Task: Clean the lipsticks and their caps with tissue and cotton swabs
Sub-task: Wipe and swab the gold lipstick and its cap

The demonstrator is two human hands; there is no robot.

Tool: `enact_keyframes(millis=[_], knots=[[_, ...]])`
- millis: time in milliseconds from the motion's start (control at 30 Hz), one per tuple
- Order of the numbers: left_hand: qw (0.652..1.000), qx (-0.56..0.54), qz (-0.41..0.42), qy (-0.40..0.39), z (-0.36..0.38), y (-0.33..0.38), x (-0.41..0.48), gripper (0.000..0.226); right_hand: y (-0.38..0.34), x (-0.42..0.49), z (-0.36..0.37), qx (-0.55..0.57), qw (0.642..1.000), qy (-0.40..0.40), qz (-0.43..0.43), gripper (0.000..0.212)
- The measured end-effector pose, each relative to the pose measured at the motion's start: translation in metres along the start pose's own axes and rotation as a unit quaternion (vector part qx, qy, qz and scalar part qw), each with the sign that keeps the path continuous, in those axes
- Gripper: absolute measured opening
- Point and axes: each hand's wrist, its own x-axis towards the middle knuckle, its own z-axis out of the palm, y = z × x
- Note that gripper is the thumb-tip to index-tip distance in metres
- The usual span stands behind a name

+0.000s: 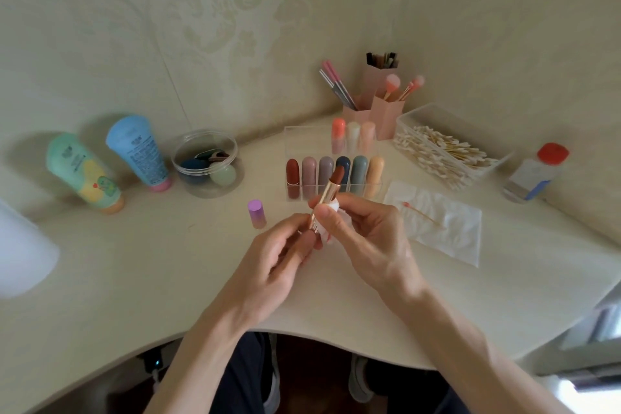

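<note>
An uncapped lipstick (327, 193) with a gold tube and a brown-red bullet is tilted up over the middle of the desk. My left hand (282, 255) grips its lower end. My right hand (366, 235) pinches a small white tissue (331, 215) against the gold tube. A purple cap (257, 213) stands upright on the desk, left of the hands. To the right, a flat tissue (447, 232) carries a used cotton swab (425, 216) with a pink tip. A clear organizer (292, 134) behind the hands holds several capped lipsticks.
A clear box of cotton swabs (443, 153) sits at the right back, with a red-capped bottle (534, 176) beyond it. Pink brush holders (376, 107) stand in the corner. Left: two tubes (139, 153), a round clear jar (208, 166), a white object (23, 252).
</note>
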Motion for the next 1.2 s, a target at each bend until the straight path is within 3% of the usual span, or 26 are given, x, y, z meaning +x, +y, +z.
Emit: enact_keyframes(millis=[133,200,367,600,800,933,1100,1200], knots=[[0.994,-0.038,-0.019,0.102,0.004,0.0,0.003,0.034,-0.002,0.001,0.005,0.013,0.999,0.043,0.017,0.02],[0.99,-0.055,-0.024,0.128,0.004,-0.001,0.004,0.027,-0.002,0.001,0.006,0.018,0.999,0.04,0.02,0.026],[0.998,-0.044,-0.006,0.036,-0.001,-0.002,0.001,0.011,-0.003,-0.002,0.001,0.025,0.999,0.019,0.026,0.032],[1.0,-0.006,0.0,0.004,0.002,-0.004,0.002,0.018,-0.001,-0.002,0.003,-0.021,0.999,0.037,0.03,0.02],[0.992,-0.062,-0.044,0.098,0.004,0.0,0.005,0.024,-0.003,-0.003,0.005,-0.011,0.997,0.061,0.038,0.016],[0.984,-0.006,-0.055,0.168,0.004,-0.002,0.003,0.036,-0.003,-0.004,0.01,0.012,0.998,0.051,0.048,0.015],[0.994,-0.067,-0.044,0.076,-0.004,0.002,-0.001,0.023,-0.008,-0.003,0.003,0.02,0.998,0.053,0.029,0.025],[0.995,-0.064,-0.05,0.065,-0.006,0.001,0.001,0.021,-0.01,-0.003,-0.002,0.021,0.998,0.06,0.026,0.026]])
